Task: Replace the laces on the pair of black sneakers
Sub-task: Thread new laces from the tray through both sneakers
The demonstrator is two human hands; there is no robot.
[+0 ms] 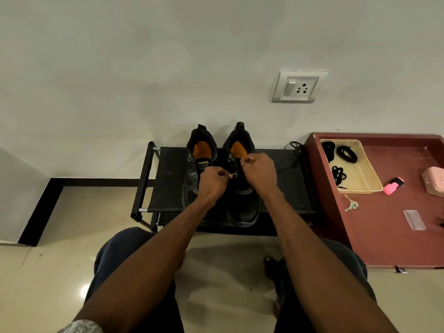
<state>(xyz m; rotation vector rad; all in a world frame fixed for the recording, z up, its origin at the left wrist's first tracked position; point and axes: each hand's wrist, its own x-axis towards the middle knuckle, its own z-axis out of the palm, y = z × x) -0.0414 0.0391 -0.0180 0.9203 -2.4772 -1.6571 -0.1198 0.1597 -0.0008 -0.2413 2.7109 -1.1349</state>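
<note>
- Pale plaster wall (pixel 144 68) fills the upper half of the view, with a switch-and-socket plate (pixel 299 87) set into it at the right; glossy beige floor tiles (pixel 48 284) lie below.
- Against the wall stands a low black shoe rack (pixel 168 183), and the pair of black sneakers with orange insoles sits on its top shelf, toes toward the person.
- The left sneaker (pixel 194 169) lies just beside the right sneaker (pixel 242 207), the two touching or nearly so.
- The left hand (pixel 212 181) is curled, pinching a black lace (pixel 236 168) over the right sneaker's tongue.
- The right hand (pixel 260 173) is curled too, its fingertips pinching the same lace slightly higher up.
- To the right, a maroon table (pixel 384 236) carries a cream tray (pixel 360 174) holding coiled black laces (pixel 347 153).
- Near the tray lie a pink highlighter (pixel 392 186), a small key (pixel 351 205) and a pink box (pixel 434 180) at the frame edge.
- A loose black lace (pixel 296 146) hangs at the rack's far right corner.
</note>
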